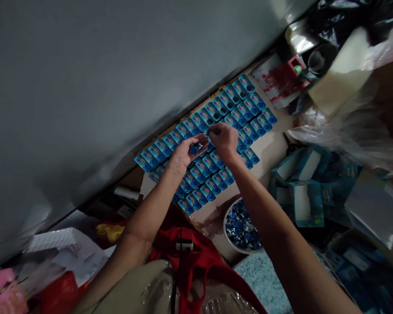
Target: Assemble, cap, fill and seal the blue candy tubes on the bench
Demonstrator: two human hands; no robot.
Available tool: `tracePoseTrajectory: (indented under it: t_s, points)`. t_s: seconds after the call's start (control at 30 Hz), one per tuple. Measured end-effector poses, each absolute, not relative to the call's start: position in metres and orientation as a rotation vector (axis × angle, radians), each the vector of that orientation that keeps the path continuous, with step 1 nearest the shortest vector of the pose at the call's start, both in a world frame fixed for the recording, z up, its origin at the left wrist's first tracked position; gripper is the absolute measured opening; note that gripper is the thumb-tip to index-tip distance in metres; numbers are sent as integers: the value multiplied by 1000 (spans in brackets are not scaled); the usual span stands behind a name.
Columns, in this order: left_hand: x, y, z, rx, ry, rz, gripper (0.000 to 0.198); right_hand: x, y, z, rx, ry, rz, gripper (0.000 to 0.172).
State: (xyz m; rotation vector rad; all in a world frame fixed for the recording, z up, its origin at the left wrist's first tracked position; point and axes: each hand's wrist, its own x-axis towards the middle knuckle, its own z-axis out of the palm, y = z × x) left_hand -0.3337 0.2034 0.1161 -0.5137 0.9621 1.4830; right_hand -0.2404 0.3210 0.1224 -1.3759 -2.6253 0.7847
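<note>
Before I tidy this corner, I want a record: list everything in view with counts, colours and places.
Cards: dozens, blue, in rows on the table
Table: one, pale, by the wall
Wall: one, grey, upper left
Bowl: one, white, below the cards
Small pieces: many, blue and silver, in the bowl
Boxes: several, teal, right
Plastic: some, clear, right
Cloth: one, yellow, lower left
Fabric: one piece, red, at the lap
Other clutter: uncounted, mixed colours, both sides
Forearms: two, bare, lower centre
Left hand: one, bare, over the cards, holding blue pieces
Right hand: one, bare, beside the left hand
</note>
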Motion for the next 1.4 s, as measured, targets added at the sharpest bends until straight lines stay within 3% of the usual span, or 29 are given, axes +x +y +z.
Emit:
tracePoseTrajectory:
  t_s: [0.27,0.43,0.6,0.77,0.93,1.17,1.3,1.4]
  points:
    - [-356,208,118,-431,863,1532,32,-281,390,91,-1518,-2779,668,12]
    - [-356,207,114,-478,878,1554,30,-289,409,82,-1527,-2764,758,18]
    - [-352,205,117,-545,970,1579,13,-274,372,112,-1306,-2708,822,9]
    - [-344,208,110,-507,1066,1569,12,-245,315,138,-899,-2689,1013,23]
    - [-334,223,106,-493,1025,1555,10,-243,315,132,-1184,-2666,879,19]
    - [-351,243,107,-454,899,1560,14,-263,388,113,-1480,-2533,763,19]
    - [-363,246,108,-477,865,1566,18,-278,423,93,-1591,-2665,702,11]
    - [-366,247,106,-493,844,1571,25,-289,444,66,-1577,-2681,740,25]
